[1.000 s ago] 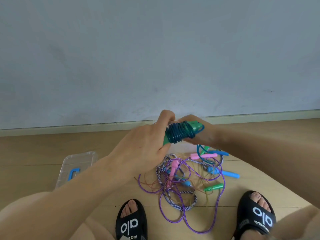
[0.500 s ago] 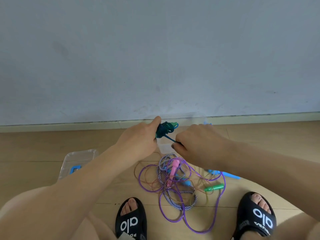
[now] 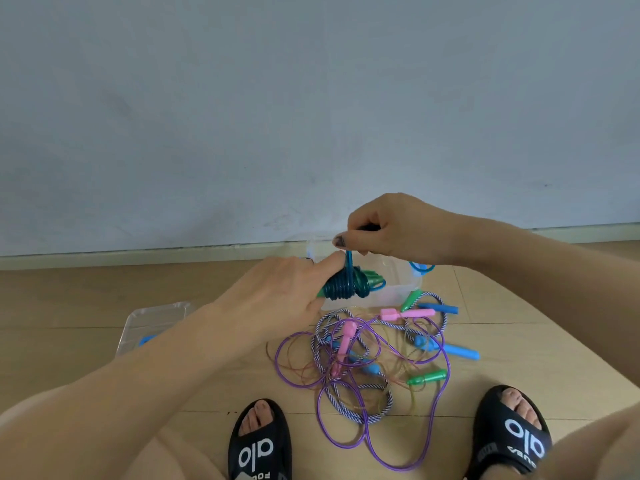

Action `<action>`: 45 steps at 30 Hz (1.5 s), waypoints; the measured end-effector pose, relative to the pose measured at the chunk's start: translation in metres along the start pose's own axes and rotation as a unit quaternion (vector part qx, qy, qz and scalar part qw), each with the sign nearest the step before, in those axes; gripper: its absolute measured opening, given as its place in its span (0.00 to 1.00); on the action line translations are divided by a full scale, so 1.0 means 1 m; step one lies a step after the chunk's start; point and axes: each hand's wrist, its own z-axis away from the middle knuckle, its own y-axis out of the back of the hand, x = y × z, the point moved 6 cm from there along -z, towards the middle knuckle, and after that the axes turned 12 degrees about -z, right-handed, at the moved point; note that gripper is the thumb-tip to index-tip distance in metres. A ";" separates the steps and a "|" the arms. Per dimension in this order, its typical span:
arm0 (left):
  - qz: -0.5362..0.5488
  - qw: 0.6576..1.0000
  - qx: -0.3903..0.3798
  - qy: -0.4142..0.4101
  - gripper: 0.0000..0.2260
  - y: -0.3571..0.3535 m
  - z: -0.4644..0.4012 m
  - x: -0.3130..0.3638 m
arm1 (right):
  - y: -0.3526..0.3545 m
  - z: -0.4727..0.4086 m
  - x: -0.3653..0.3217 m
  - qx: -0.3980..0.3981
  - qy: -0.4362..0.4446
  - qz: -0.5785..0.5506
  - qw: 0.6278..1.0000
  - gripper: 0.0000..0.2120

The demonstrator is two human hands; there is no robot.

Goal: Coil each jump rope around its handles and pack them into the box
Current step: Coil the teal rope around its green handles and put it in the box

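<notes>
My left hand (image 3: 287, 289) grips the green handles of a jump rope whose dark teal cord (image 3: 346, 287) is wound round them in a tight bundle. Above it, my right hand (image 3: 388, 230) pinches the free end of that teal cord and holds it taut, straight up from the bundle. Behind the bundle stands the clear plastic box (image 3: 398, 285). On the floor below lies a tangle of loose ropes (image 3: 356, 368): a purple cord, a striped blue-white rope, pink handles (image 3: 407, 313), blue handles (image 3: 457, 351) and a green handle (image 3: 427, 377).
The clear box lid (image 3: 152, 323) with a blue clip lies on the wooden floor at the left. My two feet in black slides (image 3: 259, 445) sit at the bottom edge. A pale wall and skirting board close off the back.
My right hand rose from beside the bundle to above it, pulling the teal cord's end upward. My left hand with the wound bundle dropped a little.
</notes>
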 end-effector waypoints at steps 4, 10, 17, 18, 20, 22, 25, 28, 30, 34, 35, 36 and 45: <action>0.098 0.995 0.007 0.020 0.14 0.006 0.003 -0.005 | -0.011 -0.004 0.006 -0.016 -0.010 -0.079 0.997 0.21; 0.171 0.983 0.045 0.042 0.19 0.018 0.010 -0.003 | -0.022 -0.003 0.007 -0.021 -0.018 -0.121 0.992 0.19; 0.201 0.967 0.153 0.027 0.16 0.040 0.009 -0.001 | -0.033 -0.002 0.021 -0.019 -0.060 -0.177 0.982 0.08; 0.218 0.963 0.156 0.023 0.16 0.041 0.008 -0.001 | -0.037 -0.002 0.025 -0.011 -0.075 -0.184 0.980 0.07; 0.276 0.948 0.157 0.028 0.14 0.042 0.007 -0.005 | -0.041 -0.001 0.029 0.010 -0.103 -0.211 0.972 0.15; 0.350 0.923 0.152 0.056 0.12 0.042 0.005 -0.012 | -0.045 0.001 0.033 0.025 -0.129 -0.241 0.962 0.20; 0.497 0.849 0.144 0.107 0.10 0.037 -0.002 -0.019 | -0.046 0.001 0.033 0.052 -0.152 -0.299 0.941 0.24; 0.652 0.719 0.140 0.195 0.19 0.028 -0.010 -0.036 | -0.048 0.005 0.029 0.066 -0.150 -0.342 0.925 0.23; 0.705 0.649 0.134 0.251 0.17 0.024 -0.011 -0.055 | -0.049 0.009 0.031 0.068 -0.155 -0.352 0.921 0.22; 0.680 0.655 0.126 0.303 0.17 0.013 -0.007 -0.084 | -0.048 0.012 0.031 0.073 -0.157 -0.359 0.917 0.22; 0.672 0.663 0.119 0.309 0.18 0.009 -0.008 -0.086 | -0.047 0.012 0.030 0.076 -0.155 -0.350 0.921 0.22; 0.663 0.671 0.110 0.314 0.18 0.004 -0.009 -0.087 | -0.046 0.012 0.030 0.083 -0.155 -0.332 0.927 0.22; 0.379 0.885 0.024 0.270 0.15 -0.023 -0.013 -0.087 | -0.031 0.020 0.002 0.092 -0.051 -0.003 0.994 0.18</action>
